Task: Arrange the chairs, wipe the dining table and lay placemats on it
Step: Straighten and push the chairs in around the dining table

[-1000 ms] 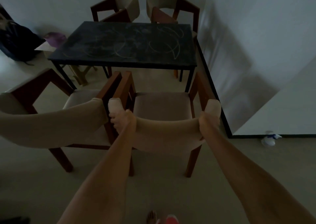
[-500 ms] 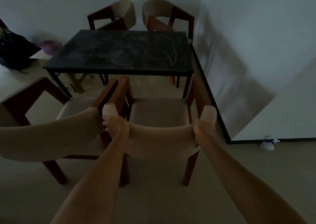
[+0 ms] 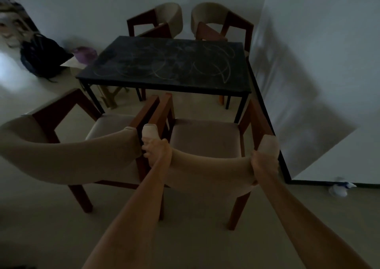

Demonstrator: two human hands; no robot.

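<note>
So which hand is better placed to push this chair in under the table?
Neither alone: the left hand and right hand each grip one end of the near-right chair backrest, so both should push it toward the table.

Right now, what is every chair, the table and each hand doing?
Left hand: grips the held chair's backrest, left end.
Right hand: grips the same backrest, right end.
Held chair: upright, facing the table, not tucked under.
Left near chair: upright, untouched, close beside the held one.
Two far chairs: upright, behind the table.
Table: bare of placemats, smeared with pale curved marks.
</note>
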